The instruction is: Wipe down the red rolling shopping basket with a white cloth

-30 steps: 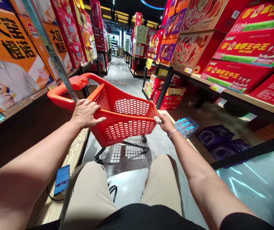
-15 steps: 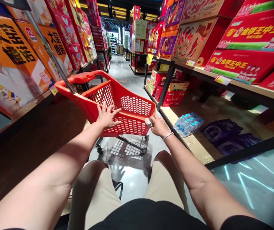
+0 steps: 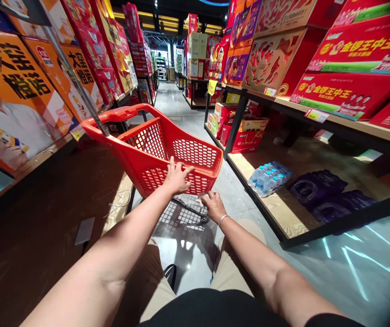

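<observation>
A red plastic shopping cart (image 3: 140, 161) with pierced basket walls stands in front of me. My left hand (image 3: 178, 179) lies against the near rim and side of its basket, fingers spread and holding nothing. Just below the basket's right lower corner is my right hand (image 3: 214, 205), a bracelet at its wrist. Its fingers are closed on a crumpled white tissue, which now is mostly hidden by them. Whether this hand touches the cart I cannot tell.
Stacked orange cartons (image 3: 21, 81) line the left side. A right-hand shelf carries red cartons (image 3: 348, 93), with shrink-wrapped water bottles (image 3: 270, 178) and dark purple packs (image 3: 317, 186) below. A metal pole (image 3: 75, 81) rises by the cart. A pale flat object (image 3: 85, 230) lies lower left.
My left hand has moved right along the basket's side. My right hand has dropped down and left from the basket's corner to below it. The cart looks nearly unmoved.
</observation>
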`<state>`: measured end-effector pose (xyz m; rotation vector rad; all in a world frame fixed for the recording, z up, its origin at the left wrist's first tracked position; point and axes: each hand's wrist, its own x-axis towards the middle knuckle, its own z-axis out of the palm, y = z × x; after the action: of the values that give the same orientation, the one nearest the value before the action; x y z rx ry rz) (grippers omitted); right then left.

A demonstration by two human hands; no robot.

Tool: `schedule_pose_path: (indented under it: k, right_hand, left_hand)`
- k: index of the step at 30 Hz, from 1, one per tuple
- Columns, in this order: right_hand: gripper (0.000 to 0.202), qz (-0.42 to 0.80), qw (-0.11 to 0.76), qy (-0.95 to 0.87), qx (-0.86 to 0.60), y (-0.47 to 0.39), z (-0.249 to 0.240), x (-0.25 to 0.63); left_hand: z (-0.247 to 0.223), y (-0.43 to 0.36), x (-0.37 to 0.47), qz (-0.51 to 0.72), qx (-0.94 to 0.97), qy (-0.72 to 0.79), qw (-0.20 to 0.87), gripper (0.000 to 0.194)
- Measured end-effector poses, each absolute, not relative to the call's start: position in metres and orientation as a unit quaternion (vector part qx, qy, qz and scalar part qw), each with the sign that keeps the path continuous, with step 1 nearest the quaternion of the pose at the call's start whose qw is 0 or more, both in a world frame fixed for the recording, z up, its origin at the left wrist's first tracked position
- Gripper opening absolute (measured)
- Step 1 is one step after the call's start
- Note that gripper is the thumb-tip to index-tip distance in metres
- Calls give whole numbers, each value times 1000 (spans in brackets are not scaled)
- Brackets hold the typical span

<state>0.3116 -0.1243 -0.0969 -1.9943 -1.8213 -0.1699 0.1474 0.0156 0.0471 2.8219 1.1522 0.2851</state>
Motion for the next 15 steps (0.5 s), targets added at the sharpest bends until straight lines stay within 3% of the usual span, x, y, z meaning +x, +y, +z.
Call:
schedule_pose_path:
  k: [4, 6, 11, 15]
  right_hand:
    - [59, -140, 328, -663, -658, -134, -44, 327]
    - [61, -170, 342, -656, -651, -132, -21, 334]
    - [52, -119, 223, -716, -650, -108, 5, 357]
    - [43, -89, 160, -660, -728, -82, 23, 386]
  left_hand:
    - [45, 19, 143, 113, 915, 384, 52, 66]
    - [44, 21, 138, 116, 914, 383, 59, 65]
    - [46, 37, 112, 98, 930, 346, 81, 65]
    - [53, 50, 86, 82, 938, 324, 95, 62]
